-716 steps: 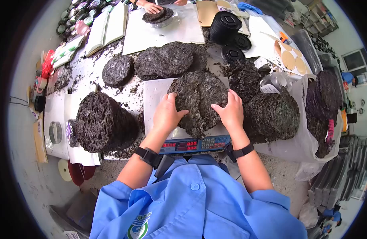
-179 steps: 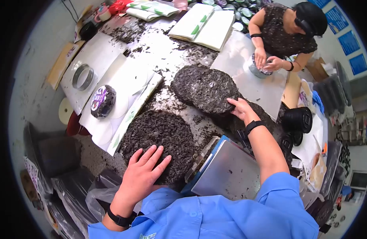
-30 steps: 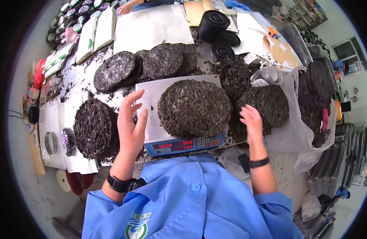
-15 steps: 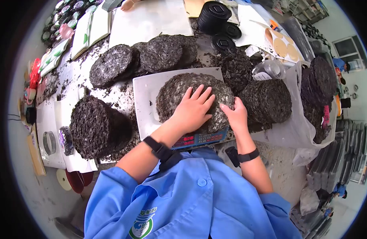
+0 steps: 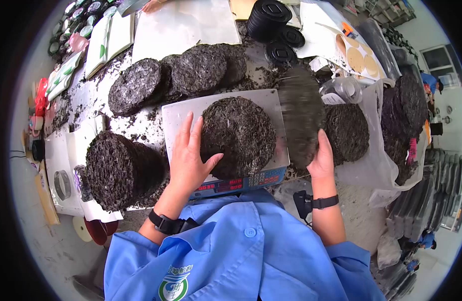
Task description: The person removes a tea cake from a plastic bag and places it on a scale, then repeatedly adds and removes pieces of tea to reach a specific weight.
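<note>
A round, dark cake of dried seaweed [image 5: 238,135] lies on the pale platform of a digital scale [image 5: 183,108], whose red display is lit at the front. My left hand [image 5: 187,153] rests at the cake's left edge, fingers spread and stretched out, thumb over its near left part. To the right of the scale, my right hand [image 5: 321,156] grips the lower edge of a second seaweed cake [image 5: 302,115], tilted nearly on edge and smeared by motion. Behind it stands a stack of seaweed cakes [image 5: 348,131], partly hidden.
Left of the scale stands another tall seaweed stack [image 5: 113,170]. Overlapping cakes [image 5: 198,70] lie behind. Black round lids [image 5: 268,22], a clear plastic jar [image 5: 340,89] and a sheet of round stickers [image 5: 358,60] are farther back. A plastic bag [image 5: 379,165] drapes at right.
My right hand has moved right, lifting one seaweed cake off the scale and tilting it up. My left hand has slid left off the top to the remaining cake's edge.
</note>
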A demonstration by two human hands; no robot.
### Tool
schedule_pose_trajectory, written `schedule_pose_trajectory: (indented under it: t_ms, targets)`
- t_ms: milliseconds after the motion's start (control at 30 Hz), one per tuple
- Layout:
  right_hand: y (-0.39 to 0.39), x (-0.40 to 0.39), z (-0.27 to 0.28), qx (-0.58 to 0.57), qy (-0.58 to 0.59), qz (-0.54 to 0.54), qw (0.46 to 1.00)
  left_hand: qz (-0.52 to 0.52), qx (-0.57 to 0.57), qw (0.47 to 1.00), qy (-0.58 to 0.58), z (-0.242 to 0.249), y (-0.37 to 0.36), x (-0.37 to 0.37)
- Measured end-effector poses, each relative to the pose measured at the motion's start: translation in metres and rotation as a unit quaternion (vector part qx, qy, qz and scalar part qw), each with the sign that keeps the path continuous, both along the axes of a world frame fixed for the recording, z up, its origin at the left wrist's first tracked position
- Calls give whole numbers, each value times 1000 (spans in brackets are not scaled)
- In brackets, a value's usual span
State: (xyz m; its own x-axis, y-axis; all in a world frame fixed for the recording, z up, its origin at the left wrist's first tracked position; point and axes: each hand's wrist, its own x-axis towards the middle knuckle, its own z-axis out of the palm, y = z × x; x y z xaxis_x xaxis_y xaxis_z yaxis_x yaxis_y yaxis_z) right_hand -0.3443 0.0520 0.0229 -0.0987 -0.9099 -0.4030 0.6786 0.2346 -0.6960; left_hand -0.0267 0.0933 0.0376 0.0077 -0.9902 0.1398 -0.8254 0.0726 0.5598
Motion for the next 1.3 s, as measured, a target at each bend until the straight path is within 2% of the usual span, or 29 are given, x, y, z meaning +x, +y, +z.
schedule_pose_trajectory:
  t_ms: [100, 133, 167, 200, 233, 267, 367, 533, 567, 633, 667, 700, 767, 800, 833, 867, 900, 967, 1000, 1033, 1067, 1100, 1133, 1167, 1233, 1267, 1300]
  targets:
    - [-2, -16, -6, -125, -212, 128, 961, 64, 63, 996, 10, -21, -5, -2]
    - [-5, -8, -6, -108, -296, 98, 944, 71, 88, 994, 10, -22, -9, -1]
    - [-4, 0, -3, -63, -286, 70, 953, 76, 112, 991, 10, -23, -13, 0]
    - [-1, 5, -6, -53, -305, 64, 949, 72, 45, 996, -9, -25, -13, -1]
    - [2, 8, -10, -42, -323, 58, 944, 72, 54, 996, 15, -28, -14, 0]
    - [5, 10, -11, -53, -373, 69, 924, 74, 62, 995, 38, -32, -16, 2]
    - [7, 13, -19, -91, -414, 81, 902, 85, 97, 988, 85, -27, -22, 5]
    - [8, 13, -11, -124, -419, 94, 895, 86, 107, 984, 113, -35, -26, 7]
    - [9, 14, -12, -129, -423, 96, 892, 91, 119, 964, 221, -41, -25, 12]
    - [15, 14, -10, -135, -428, 94, 889, 96, 143, 887, 429, -42, -24, 23]
    - [16, 11, -16, -130, -408, 104, 898, 113, 108, 847, 508, -38, -15, 30]
    - [16, 13, -22, -147, -372, 127, 907, 128, 81, 779, 609, -25, -13, 36]
    - [22, 28, -8, -90, -93, 127, 983, 217, 42, 675, 704, -14, -13, 55]
    - [23, 42, 0, -70, 52, 127, 988, 215, 45, 584, 782, -9, -12, 62]
    - [16, 50, -17, -48, 77, 149, 985, 212, 48, 484, 848, -8, -8, 72]
    - [13, 53, -30, -47, 169, 178, 968, 66, 92, 401, 909, -35, -5, 91]
    - [9, 57, -38, -49, 259, 207, 942, 60, 94, 414, 903, -24, -2, 79]
    - [8, 60, -50, -78, 503, 175, 843, 178, 100, 625, 753, -26, -4, 50]
    - [8, 56, -58, -102, 601, 163, 776, 185, 107, 709, 672, -21, -3, 30]
    - [9, 56, -56, -124, 690, 150, 697, 133, 88, 825, 542, -38, -3, 21]
    - [10, 55, -52, -96, 606, 121, 780, 119, 84, 915, 376, -50, 0, 16]
    - [11, 45, -49, -78, 608, 115, 782, 102, 77, 972, 197, -55, 2, 13]
    - [14, 35, -47, -7, 472, 102, 876, 112, 66, 978, 161, -49, 5, 8]
    - [16, 33, -47, 65, 318, 91, 941, 124, 55, 983, 121, -43, 8, 5]
    - [15, 50, -44, 53, 288, 209, 933, 88, -8, 982, 165, -59, 12, 2]
    - [16, 56, -43, 50, 275, 266, 923, 104, -19, 983, 152, -64, 13, -5]
    - [19, 73, -56, -18, 346, 245, 905, 118, -28, 983, 141, -65, 14, -10]
